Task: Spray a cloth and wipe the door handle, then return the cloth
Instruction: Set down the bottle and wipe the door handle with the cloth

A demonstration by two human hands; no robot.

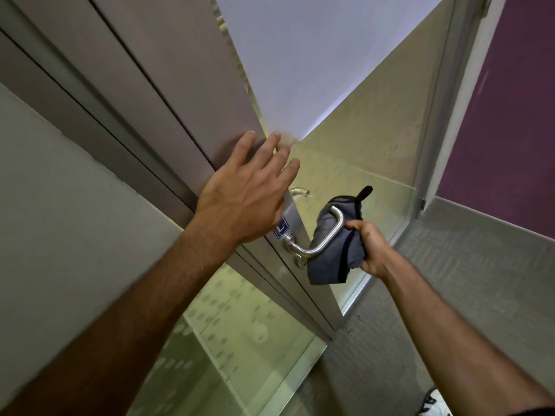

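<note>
The fingers (365,232) of the right hand (371,250) are curled tight around a bunched grey cloth (333,253), thumb on top, gripping it just beside the bend of the door handle (326,238). The cloth sits behind and under the metal lever — the bar crosses in front of the fabric, touching it, and a dark corner of the cloth sticks up above the handle while the rest hangs down below it. A dark edging runs along the cloth's hem.

The left hand (246,193) holds nothing; its fingers (270,151) are spread and laid flat against the edge of the door (186,94), just above the handle's metal plate (288,211), where a small blue sticker (280,228) shows beneath the palm. A second lever end (298,192) peeks out from the door's far side.

Both bare forearms reach in from the lower corners. Below the handle the door has a frosted glass panel (240,340) with a dotted pattern. Grey carpet (450,280) covers the floor to the right, with a purple wall (510,100) beyond — and the tip of a white shoe (432,403) shows at the bottom edge.
</note>
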